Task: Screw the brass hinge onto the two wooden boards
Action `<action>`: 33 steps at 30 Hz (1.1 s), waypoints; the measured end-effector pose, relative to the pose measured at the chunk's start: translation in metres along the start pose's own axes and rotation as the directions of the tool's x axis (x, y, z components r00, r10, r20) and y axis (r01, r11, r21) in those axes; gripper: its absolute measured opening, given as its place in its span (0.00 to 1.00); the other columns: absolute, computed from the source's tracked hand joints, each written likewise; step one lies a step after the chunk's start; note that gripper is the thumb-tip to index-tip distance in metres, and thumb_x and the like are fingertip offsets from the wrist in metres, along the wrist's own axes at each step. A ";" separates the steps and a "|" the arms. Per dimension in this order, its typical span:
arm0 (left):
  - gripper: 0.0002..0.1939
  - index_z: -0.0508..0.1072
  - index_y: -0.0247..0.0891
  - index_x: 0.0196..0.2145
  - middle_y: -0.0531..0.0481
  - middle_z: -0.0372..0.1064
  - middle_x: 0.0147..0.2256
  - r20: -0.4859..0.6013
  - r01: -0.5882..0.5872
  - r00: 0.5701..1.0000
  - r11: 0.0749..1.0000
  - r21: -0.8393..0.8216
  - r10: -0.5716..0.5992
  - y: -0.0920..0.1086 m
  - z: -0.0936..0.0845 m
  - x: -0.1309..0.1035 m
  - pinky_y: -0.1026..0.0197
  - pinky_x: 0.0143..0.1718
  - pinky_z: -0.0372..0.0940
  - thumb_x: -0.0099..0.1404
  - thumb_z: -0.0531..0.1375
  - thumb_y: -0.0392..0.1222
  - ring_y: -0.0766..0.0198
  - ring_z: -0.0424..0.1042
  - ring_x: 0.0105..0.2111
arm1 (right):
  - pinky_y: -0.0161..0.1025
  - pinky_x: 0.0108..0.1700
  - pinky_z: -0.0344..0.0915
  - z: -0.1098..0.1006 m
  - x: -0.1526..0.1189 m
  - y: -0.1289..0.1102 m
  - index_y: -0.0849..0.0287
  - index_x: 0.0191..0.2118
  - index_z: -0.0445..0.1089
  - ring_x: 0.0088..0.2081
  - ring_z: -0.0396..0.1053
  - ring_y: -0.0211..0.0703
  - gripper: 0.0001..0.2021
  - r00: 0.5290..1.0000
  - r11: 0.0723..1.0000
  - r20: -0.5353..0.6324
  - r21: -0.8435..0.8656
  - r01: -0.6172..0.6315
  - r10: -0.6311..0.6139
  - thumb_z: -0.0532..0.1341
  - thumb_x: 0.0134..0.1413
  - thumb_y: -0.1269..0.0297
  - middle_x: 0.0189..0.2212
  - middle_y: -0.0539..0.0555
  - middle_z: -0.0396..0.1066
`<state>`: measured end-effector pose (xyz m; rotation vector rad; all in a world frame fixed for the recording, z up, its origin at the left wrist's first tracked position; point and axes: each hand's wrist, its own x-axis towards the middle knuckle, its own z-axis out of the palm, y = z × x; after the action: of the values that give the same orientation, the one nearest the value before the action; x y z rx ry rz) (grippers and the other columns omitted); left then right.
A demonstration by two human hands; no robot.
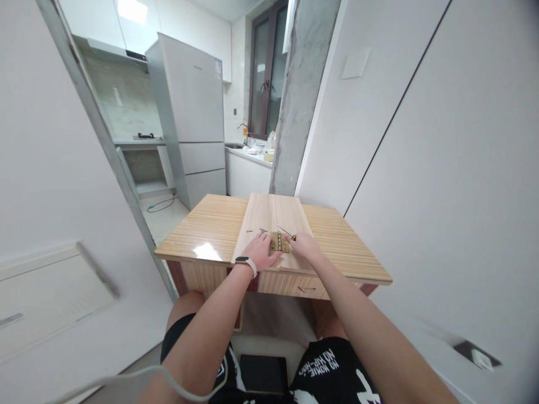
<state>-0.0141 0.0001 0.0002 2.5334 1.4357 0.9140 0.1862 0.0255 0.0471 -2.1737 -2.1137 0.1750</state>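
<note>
A brass hinge (pixel 279 242) lies opened flat across the seam between two pale wooden boards (pixel 263 210). My left hand (pixel 259 251), with a band on its wrist, holds the hinge's left side, fingertips at its upper edge and thumb near the lower one. In my right hand (pixel 304 246) is a screwdriver (pixel 284 230) with a yellow and black handle. Its thin shaft points up and to the left, above the boards past the hinge. The right fingers are closed around the handle and also lie close to the hinge's right leaf. Small screws (pixel 249 231) rest on the left board.
The boards lie on a glossy wood-grain table (pixel 219 219) with a drawer handle (pixel 306 289) in front. White walls stand close on both sides. Beyond are a grey fridge (pixel 197 95) and a sink counter (pixel 250 168). A pale cable (pixel 160 368) crosses below my left arm.
</note>
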 end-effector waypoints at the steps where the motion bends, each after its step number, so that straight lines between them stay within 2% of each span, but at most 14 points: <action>1: 0.24 0.68 0.40 0.52 0.41 0.69 0.50 -0.002 -0.001 1.000 1.000 0.001 0.001 0.000 0.000 0.000 0.46 0.58 0.60 0.67 0.60 0.59 0.48 0.65 0.54 | 0.38 0.41 0.65 0.003 0.000 -0.002 0.61 0.46 0.78 0.46 0.77 0.53 0.31 1.000 1.000 -0.001 -0.004 0.007 -0.007 0.49 0.68 0.40 0.45 0.68 0.78; 6: 0.25 0.68 0.38 0.53 0.40 0.70 0.50 -0.003 -0.018 1.000 1.000 0.016 0.018 0.000 -0.001 0.001 0.47 0.58 0.60 0.67 0.60 0.58 0.48 0.65 0.54 | 0.39 0.41 0.65 0.007 0.001 -0.009 0.60 0.46 0.78 0.45 0.77 0.53 0.20 0.998 0.997 -0.007 -0.042 0.061 -0.061 0.55 0.66 0.50 0.43 0.66 0.79; 11: 0.24 0.68 0.38 0.52 0.40 0.69 0.50 -0.013 -0.024 1.000 0.999 0.026 0.024 0.000 -0.003 0.001 0.47 0.58 0.61 0.67 0.61 0.58 0.48 0.65 0.53 | 0.38 0.42 0.64 -0.003 0.007 -0.008 0.58 0.45 0.77 0.45 0.76 0.51 0.13 0.986 0.983 -0.033 -0.097 0.158 -0.162 0.61 0.63 0.56 0.43 0.64 0.79; 16: 0.20 0.70 0.39 0.44 0.41 0.69 0.46 -0.036 -0.012 0.999 0.998 0.056 0.014 0.004 -0.006 -0.001 0.47 0.55 0.62 0.66 0.62 0.57 0.49 0.66 0.50 | 0.36 0.41 0.62 -0.009 0.024 -0.017 0.55 0.42 0.78 0.44 0.75 0.47 0.10 0.970 0.977 -0.128 0.021 0.213 -0.209 0.63 0.61 0.57 0.41 0.59 0.79; 22: 0.15 0.69 0.40 0.33 0.44 0.69 0.38 0.000 0.013 1.000 0.998 0.060 -0.013 0.006 -0.009 -0.002 0.50 0.46 0.65 0.66 0.61 0.55 0.52 0.69 0.43 | 0.34 0.37 0.61 0.008 0.046 -0.048 0.56 0.40 0.80 0.40 0.76 0.43 0.10 0.967 0.962 -0.113 0.130 0.242 -0.228 0.66 0.58 0.57 0.40 0.57 0.80; 28: 0.15 0.69 0.41 0.30 0.43 0.71 0.36 -0.005 0.003 1.000 0.999 0.033 -0.003 0.004 -0.009 0.001 0.51 0.45 0.66 0.67 0.61 0.53 0.53 0.71 0.41 | 0.34 0.37 0.61 0.023 0.056 -0.072 0.53 0.40 0.80 0.41 0.76 0.45 0.10 0.975 0.970 -0.119 0.137 0.203 -0.187 0.66 0.59 0.55 0.40 0.58 0.80; 33: 0.14 0.69 0.40 0.30 0.43 0.72 0.36 -0.022 -0.001 1.000 0.999 0.042 0.002 0.004 -0.010 0.001 0.51 0.44 0.66 0.67 0.61 0.53 0.53 0.71 0.41 | 0.33 0.36 0.61 0.022 0.064 -0.074 0.53 0.40 0.79 0.40 0.76 0.44 0.10 0.979 0.966 -0.102 0.177 0.191 -0.175 0.66 0.58 0.55 0.40 0.57 0.80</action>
<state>-0.0157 -0.0032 0.0101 2.5628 1.4744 0.9244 0.1115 0.0916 0.0360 -1.8392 -2.1412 0.2480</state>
